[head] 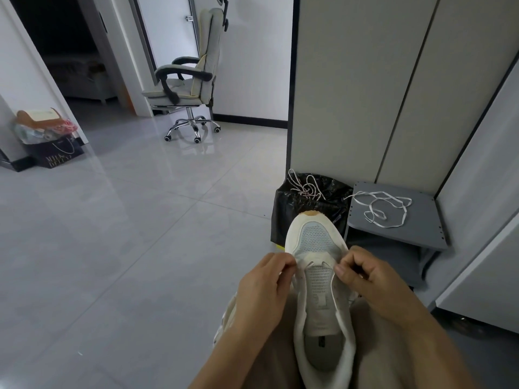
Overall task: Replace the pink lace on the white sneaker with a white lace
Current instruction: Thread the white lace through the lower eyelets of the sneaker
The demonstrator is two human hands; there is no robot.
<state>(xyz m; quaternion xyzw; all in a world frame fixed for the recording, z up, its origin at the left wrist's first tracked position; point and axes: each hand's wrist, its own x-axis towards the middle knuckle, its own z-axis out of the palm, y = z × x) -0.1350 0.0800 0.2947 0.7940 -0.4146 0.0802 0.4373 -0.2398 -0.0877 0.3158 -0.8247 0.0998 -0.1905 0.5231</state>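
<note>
Grey floor tiles (140, 220) surround my lap, where my left hand (261, 284) and right hand (368, 273) pinch the soft eyelet flaps of the white sneaker (317, 299) (limp white lace (384, 209) at one o'clock, probably best gripped near its tip).

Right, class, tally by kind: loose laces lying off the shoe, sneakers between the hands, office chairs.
Loose laces: 2 (pink lace, white lace)
Sneakers between the hands: 1 (sneaker)
Chairs: 1 (office chair)
Total: 4
</note>
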